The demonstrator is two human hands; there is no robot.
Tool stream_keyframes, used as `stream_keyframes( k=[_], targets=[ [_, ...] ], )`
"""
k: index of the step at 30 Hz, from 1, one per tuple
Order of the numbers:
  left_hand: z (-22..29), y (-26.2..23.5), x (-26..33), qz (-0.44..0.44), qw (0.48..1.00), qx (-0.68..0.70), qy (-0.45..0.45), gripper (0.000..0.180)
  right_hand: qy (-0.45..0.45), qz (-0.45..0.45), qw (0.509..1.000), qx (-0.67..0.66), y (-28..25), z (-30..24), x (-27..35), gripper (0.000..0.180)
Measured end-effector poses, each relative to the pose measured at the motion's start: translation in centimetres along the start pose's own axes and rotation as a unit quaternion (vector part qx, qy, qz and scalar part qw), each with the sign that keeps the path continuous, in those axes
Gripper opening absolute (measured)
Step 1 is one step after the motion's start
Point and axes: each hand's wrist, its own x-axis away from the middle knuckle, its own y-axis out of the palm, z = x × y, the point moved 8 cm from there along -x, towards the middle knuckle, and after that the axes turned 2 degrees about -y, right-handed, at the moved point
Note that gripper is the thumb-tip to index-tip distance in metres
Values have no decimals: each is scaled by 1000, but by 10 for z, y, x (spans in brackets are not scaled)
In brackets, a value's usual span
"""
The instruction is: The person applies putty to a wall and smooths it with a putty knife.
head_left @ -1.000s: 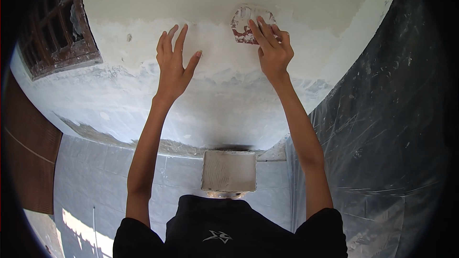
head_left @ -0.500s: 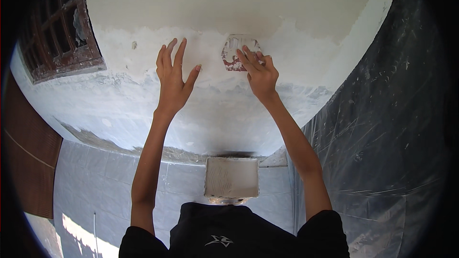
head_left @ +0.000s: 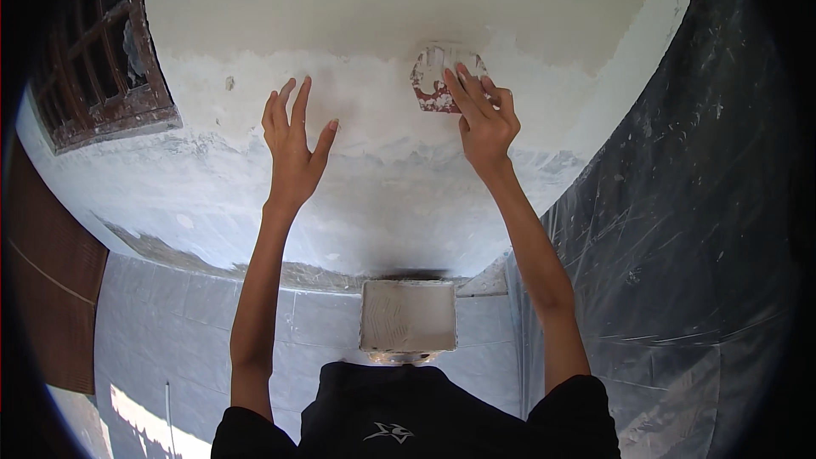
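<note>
My right hand (head_left: 484, 119) presses a small flat scraper (head_left: 432, 81), reddish and smeared with white filler, against the white wall (head_left: 382, 17). Its fingers lie over the blade's right side. My left hand (head_left: 293, 140) rests flat on the wall to the left, fingers spread, holding nothing. The scraper sits at the border between the smooth upper wall and a rougher band of fresh white filler (head_left: 365, 110).
A dark wooden window grille (head_left: 93, 59) is set in the wall at upper left. Below, a square tray of white filler (head_left: 408, 314) rests near the wall's foot on grey tiles (head_left: 170, 323). Plastic sheeting (head_left: 680, 246) covers the right side.
My right hand has slid the scraper leftward and then up along the wall. My left hand has stayed flat on the wall at nearly the same spot.
</note>
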Motion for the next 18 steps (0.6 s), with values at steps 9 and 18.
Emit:
stream_keyframes(
  k=[9,18],
  targets=[
    [21,3,-11,8,1000,-19,23,64,39,-30,998,-35,9,13,44,58],
    [36,0,-26,43,998,4,53,64,29,-32,999,31,15,16,41,60]
  ],
)
